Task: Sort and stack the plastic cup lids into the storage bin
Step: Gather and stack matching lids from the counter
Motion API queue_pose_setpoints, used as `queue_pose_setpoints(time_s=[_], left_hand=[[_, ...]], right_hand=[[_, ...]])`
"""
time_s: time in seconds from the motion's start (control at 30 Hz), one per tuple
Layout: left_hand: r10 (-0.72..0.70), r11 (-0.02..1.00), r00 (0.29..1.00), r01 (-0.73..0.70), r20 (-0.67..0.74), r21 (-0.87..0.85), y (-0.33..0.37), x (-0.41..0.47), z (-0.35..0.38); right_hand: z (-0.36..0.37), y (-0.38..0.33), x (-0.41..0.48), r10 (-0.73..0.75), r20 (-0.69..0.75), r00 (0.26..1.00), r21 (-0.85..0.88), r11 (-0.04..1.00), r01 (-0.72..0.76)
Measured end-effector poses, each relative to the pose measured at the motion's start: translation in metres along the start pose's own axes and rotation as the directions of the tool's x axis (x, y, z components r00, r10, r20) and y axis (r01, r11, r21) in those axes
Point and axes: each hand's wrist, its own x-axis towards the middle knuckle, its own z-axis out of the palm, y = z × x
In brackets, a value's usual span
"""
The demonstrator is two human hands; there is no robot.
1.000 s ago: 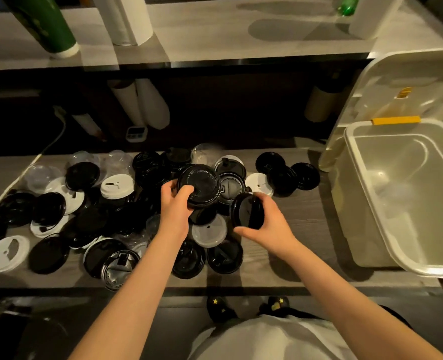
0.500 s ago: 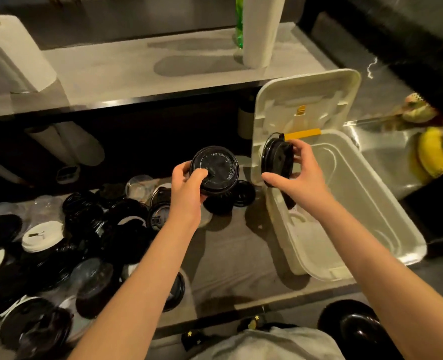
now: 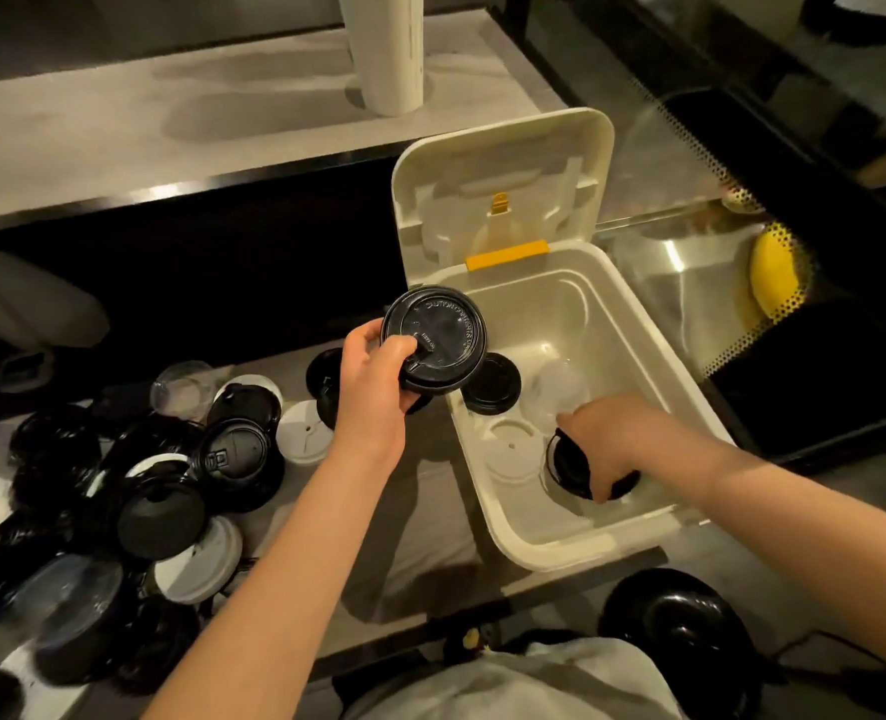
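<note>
A cream storage bin [image 3: 487, 504] stands open on the counter at the right, its hinged lid [image 3: 503, 184] tilted back. My left hand [image 3: 375, 392] grips a stack of black lids [image 3: 438, 337] just above the bin's left rim. Down inside the bin, my right hand [image 3: 622, 439] holds another black lid stack [image 3: 568, 467] near the front wall. On the bin floor lie a white lid [image 3: 513, 449], a black lid [image 3: 492, 384] and a clear lid [image 3: 555, 389]. Many loose black, white and clear lids [image 3: 170, 485] cover the counter at the left.
A raised shelf [image 3: 170, 122] runs behind the counter with a white cup column [image 3: 386, 49] on it. A steel sink [image 3: 690, 283] with a yellow sponge [image 3: 773, 272] lies right of the bin. A black round object [image 3: 682, 623] sits low at the front right.
My right hand went from the bin's rim down into the bin with its black lids. My left hand moved right with its stack to the bin's left rim. The view swung right.
</note>
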Motion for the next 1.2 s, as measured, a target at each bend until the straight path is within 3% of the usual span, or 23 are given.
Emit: queue_pose_setpoints(time_s=[0.17, 0.4, 0.5, 0.57, 0.63, 0.7, 0.73, 0.8, 0.83, 0.87, 1.07, 1.2], left_hand=[[0.019, 1.000, 1.000, -0.019, -0.020, 0.005, -0.002, -0.002, 0.004], [0.041, 0.999, 0.998, -0.040, -0.039, 0.032, -0.003, 0.001, 0.006], [0.038, 0.997, 0.999, -0.037, -0.021, 0.063, -0.005, 0.003, 0.010], [0.033, 0.996, 0.999, -0.032, -0.005, 0.080, -0.006, 0.005, 0.013], [0.030, 0.996, 0.999, -0.032, 0.017, 0.088, -0.006, 0.008, 0.014], [0.031, 0.996, 0.998, -0.035, 0.049, 0.085, -0.006, 0.010, 0.016], [0.040, 0.994, 0.997, -0.047, 0.072, 0.097, -0.006, 0.011, 0.016], [0.060, 0.985, 0.990, -0.080, 0.130, 0.154, -0.007, 0.010, 0.018], [0.059, 0.980, 0.986, -0.088, 0.158, 0.180, -0.007, 0.010, 0.019], [0.055, 0.976, 0.982, -0.091, 0.182, 0.197, -0.007, 0.010, 0.020], [0.112, 0.904, 0.981, -0.166, 0.156, 0.394, -0.011, 0.020, 0.017], [0.288, 0.638, 0.935, -0.349, 0.208, 0.687, -0.014, 0.023, 0.008]], right_hand=[[0.012, -0.021, 0.035, -0.034, 0.048, 0.998, -0.202, 0.978, 0.043], [0.015, -0.018, 0.040, -0.056, 0.039, 0.998, -0.046, 0.997, 0.058], [0.007, -0.014, 0.033, -0.088, -0.062, 0.994, 0.001, 0.996, 0.088], [-0.003, -0.011, 0.025, -0.092, -0.238, 0.967, 0.137, 0.982, 0.128], [-0.016, -0.005, 0.017, -0.049, -0.497, 0.867, 0.402, 0.872, 0.280], [-0.030, 0.000, 0.011, 0.141, -0.683, 0.716, 0.640, 0.588, 0.495], [-0.038, 0.002, 0.008, 0.229, -0.689, 0.687, 0.710, 0.405, 0.577], [-0.052, 0.002, 0.005, 0.240, -0.610, 0.755, 0.781, 0.021, 0.624], [-0.057, 0.002, 0.006, 0.180, -0.569, 0.802, 0.795, -0.129, 0.593], [-0.060, 0.001, 0.007, 0.121, -0.552, 0.825, 0.800, -0.201, 0.565], [-0.065, 0.008, 0.022, 0.097, -0.563, 0.821, 0.803, -0.171, 0.571], [-0.074, 0.020, 0.038, 0.142, -0.498, 0.855, 0.839, -0.170, 0.517]])
